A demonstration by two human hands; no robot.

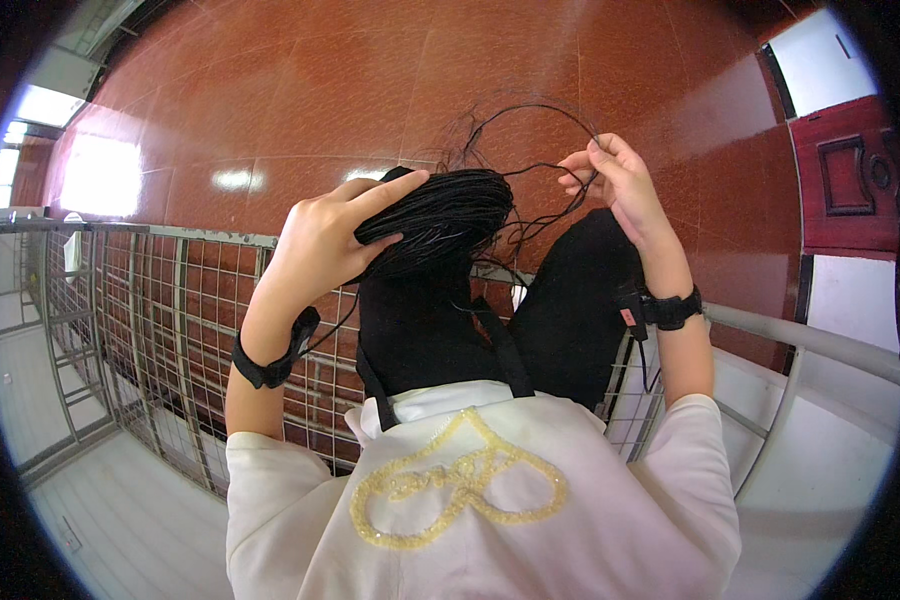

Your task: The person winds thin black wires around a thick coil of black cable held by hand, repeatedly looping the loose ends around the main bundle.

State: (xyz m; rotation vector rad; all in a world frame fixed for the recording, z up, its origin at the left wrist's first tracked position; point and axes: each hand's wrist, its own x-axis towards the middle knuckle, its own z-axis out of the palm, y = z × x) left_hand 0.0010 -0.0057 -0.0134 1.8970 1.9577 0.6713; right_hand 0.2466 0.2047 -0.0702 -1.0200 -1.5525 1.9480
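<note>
A thick bundle of thin black braids (450, 215), like braided hair, lies over my left thigh, its strands folded round at the right end. My left hand (325, 235) is closed round its left side, with the index finger stretched along the top and the thumb lower down. In front of my right knee, my right hand (615, 175) is raised, thumb and fingers pinching a long black strand (545, 106). That strand arcs back to the bundle in loose loops. Fine stray hairs stick out above the bundle. Where the loops join it is hard to make out.
I sit on a metal wire-grid frame (185, 285) with a grey rail (820, 345) at the right. Beyond lies a glossy red-brown tiled floor (360, 80). A dark red door (845, 180) stands at the far right. Black straps with cables circle both wrists.
</note>
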